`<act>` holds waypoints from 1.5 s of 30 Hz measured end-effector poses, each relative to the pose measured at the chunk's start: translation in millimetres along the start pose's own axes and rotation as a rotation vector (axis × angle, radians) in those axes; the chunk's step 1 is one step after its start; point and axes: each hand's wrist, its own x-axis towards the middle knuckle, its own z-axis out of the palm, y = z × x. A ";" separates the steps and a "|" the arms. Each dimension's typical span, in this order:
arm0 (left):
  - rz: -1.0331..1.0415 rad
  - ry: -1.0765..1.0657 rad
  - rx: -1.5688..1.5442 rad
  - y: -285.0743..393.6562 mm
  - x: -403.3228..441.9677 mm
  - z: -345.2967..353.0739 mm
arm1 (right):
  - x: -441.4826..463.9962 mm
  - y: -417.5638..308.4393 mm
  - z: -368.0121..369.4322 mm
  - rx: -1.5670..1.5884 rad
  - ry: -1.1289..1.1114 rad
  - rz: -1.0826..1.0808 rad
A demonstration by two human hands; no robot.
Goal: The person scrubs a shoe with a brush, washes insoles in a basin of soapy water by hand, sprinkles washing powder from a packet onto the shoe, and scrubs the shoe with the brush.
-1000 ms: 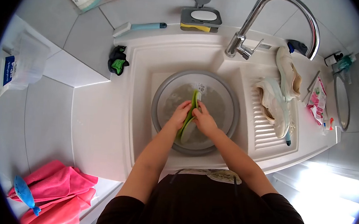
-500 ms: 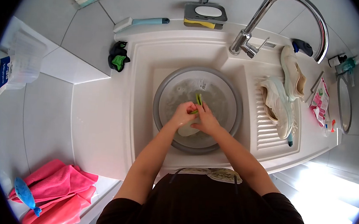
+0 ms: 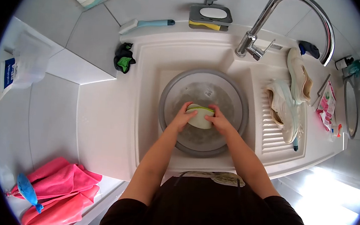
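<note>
A pale insole [image 3: 200,120] with a bright green edge is held over the grey-rimmed basin [image 3: 161,111], seemingly folded across. My left hand [image 3: 182,117] grips its left side, thumb on the near face. Opposite it, my right hand [image 3: 218,120] holds the right side in the same way. Cloudy water [image 3: 203,137] lies in the basin below; whether the insole touches it I cannot tell. The far fingers of both hands are partly hidden behind the insole.
The basin stands in a cream sink [image 3: 149,92] under a chrome faucet [image 3: 255,37]. White shoes [image 3: 284,109] rest on the ribbed drainboard at right. A blue-handled brush [image 3: 151,23] and a soap dish [image 3: 212,14] are behind. Pink gloves [image 3: 64,184] lie at lower left.
My hands have moved apart to opposite sides of the insole. Its pale face has turned into view, where mostly a green strip showed. The whole view shifts slightly.
</note>
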 end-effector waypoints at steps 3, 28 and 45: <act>-0.071 0.010 -0.140 -27.3 18.1 -0.3 | 17.4 22.4 -3.8 -0.045 0.015 0.125; -0.082 0.270 -0.681 -25.0 37.9 64.3 | 10.3 -22.5 59.4 -0.784 0.470 -0.297; -0.197 0.234 -0.553 -37.2 30.5 66.4 | 2.9 -23.5 43.0 -0.896 0.395 -0.096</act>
